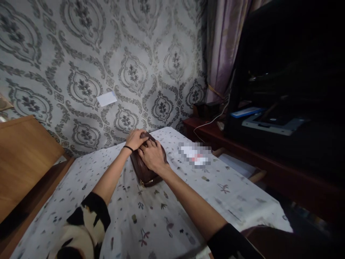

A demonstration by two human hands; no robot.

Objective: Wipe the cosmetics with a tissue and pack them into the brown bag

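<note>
A dark brown leather-look zip bag (147, 176) lies on the patterned white cloth, with a gold-coloured zip pull at its near end. My left hand (136, 139), with a black band on the wrist, grips the bag's far left part, thumb and fingers bent over its top. Close beside it, my right hand (153, 155) rests across the bag's upper right side, fingers curled onto the top near the left fingertips. The bag looks closed at the near end. Both hands hide most of its top, and whatever lies under the fingertips cannot be made out.
A white tablecloth (151, 223) with small prints covers the table. To the right lies a blurred white item (195, 154). A wooden panel (27, 158) stands at left. A dark red desk (201, 126) with a white cable and a large black screen (291, 64) stands at right.
</note>
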